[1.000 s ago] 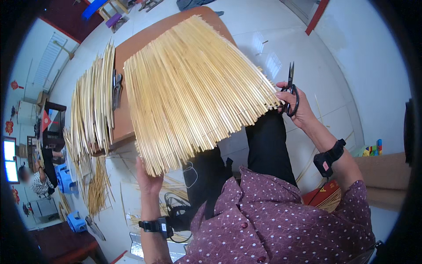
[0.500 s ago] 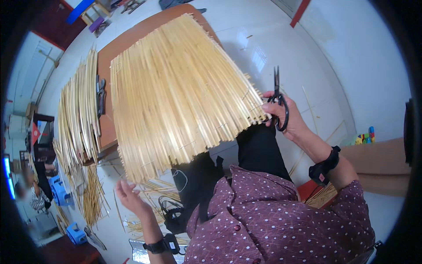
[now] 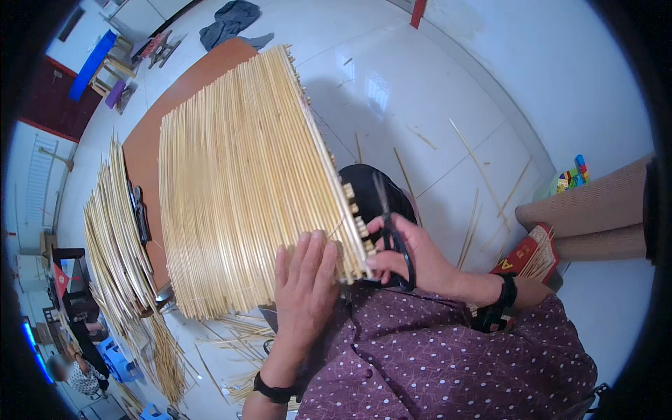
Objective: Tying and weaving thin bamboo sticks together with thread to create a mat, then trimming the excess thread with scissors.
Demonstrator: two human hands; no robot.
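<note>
Shirt cloth [image 3: 399, 343], purple with pale spots, lies nearest, below both hands. Left hand [image 3: 306, 280] rests palm down on the near end of the stick mat [image 3: 238, 189], fingers extended, grasping nothing. Right hand [image 3: 413, 259] carries black-handled scissors [image 3: 387, 215], blades pointing away from the body and blurred, while its thumb and fingertips meet the mat's near right corner. The step in hand looks like steadying the mat and working at that corner. A next move there would seem to call for the left palm keeping the sticks flat and, were the scissors wanted, a changed grip to free the thumb.

The mat lies over the brown worktop [image 3: 143, 157], its near end reaching past the edge toward the lap; stubby ends jut out along its right side. Left of it lie a dark-handled tool [image 3: 140, 213] and a row of loose sticks [image 3: 119, 238]. Farther off, dark cloth [image 3: 227, 24] lies on the tiled floor [image 3: 448, 91].
</note>
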